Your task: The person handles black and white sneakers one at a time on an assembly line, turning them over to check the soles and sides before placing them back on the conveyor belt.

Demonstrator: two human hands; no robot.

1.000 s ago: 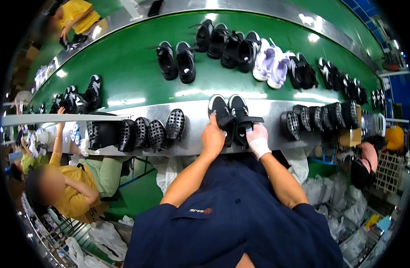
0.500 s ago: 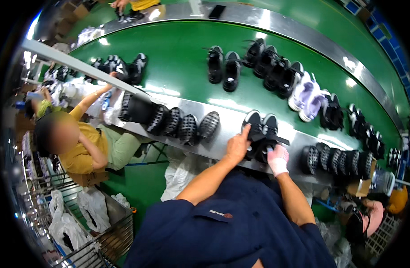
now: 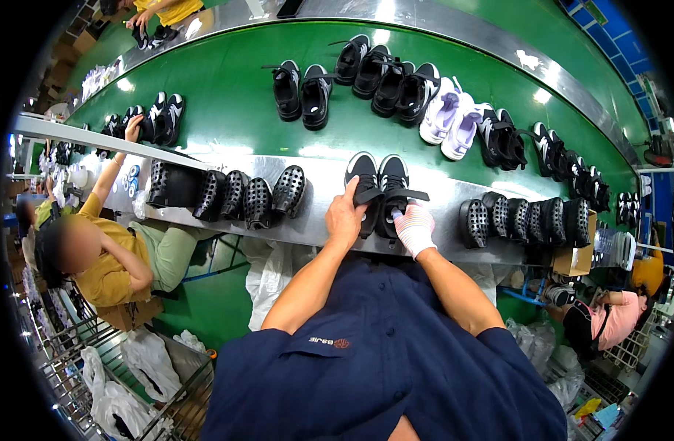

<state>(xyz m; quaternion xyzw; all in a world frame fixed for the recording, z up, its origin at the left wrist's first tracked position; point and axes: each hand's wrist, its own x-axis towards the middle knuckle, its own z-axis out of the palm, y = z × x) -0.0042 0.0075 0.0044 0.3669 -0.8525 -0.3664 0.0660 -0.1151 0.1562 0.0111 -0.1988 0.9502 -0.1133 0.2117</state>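
A pair of black sneakers with grey trim and loose straps stands on the metal ledge before me, toes pointing away. My left hand, bare, grips the left sneaker along its outer side near the strap. My right hand, in a white-and-pink striped glove, is closed at the ankle opening of the right sneaker. Its fingertips dip inside and are partly hidden. A strap sticks out to the right above that hand.
Black perforated shoe forms stand on the ledge to the left and right. Beyond, the green belt carries several black sneakers and a lilac-white pair. A seated co-worker at left reaches over the belt. A wire cart stands lower left.
My view has swung, so the ledge and shoes appear farther left and higher. Both hands stay at the sneaker pair. The co-worker's arm still reaches toward shoes on the belt.
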